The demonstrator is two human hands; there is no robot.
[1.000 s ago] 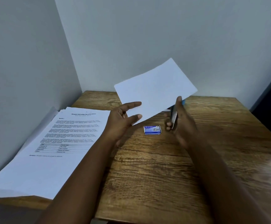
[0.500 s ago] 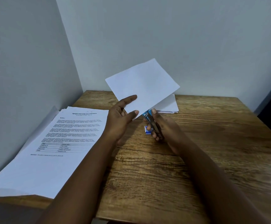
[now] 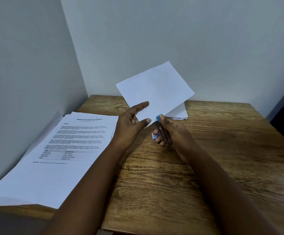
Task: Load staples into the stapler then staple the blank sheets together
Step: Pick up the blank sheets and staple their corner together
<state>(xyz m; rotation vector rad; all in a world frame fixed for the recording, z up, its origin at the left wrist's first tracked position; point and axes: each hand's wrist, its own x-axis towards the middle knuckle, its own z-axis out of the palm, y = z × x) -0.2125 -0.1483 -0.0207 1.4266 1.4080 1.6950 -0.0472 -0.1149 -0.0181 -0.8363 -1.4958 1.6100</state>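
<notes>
My left hand (image 3: 131, 122) holds the blank sheets (image 3: 156, 89) up above the table, tilted, gripping them by the near lower edge between thumb and fingers. My right hand (image 3: 173, 133) is closed around a small stapler (image 3: 161, 129) with a blue tip and metal body. The stapler's blue tip touches the near bottom corner of the held sheets. A small blue staple box (image 3: 154, 137) lies on the table, mostly hidden behind my right hand.
A stack of printed pages (image 3: 66, 150) covers the left of the wooden table (image 3: 222, 167), overhanging its front left edge. More white sheets (image 3: 180, 113) lie at the back behind the held ones. Walls close in at the left and back.
The held sheets have shifted left and turned more upright. My right hand has brought the stapler left and up to their bottom corner, now covering most of the staple box.
</notes>
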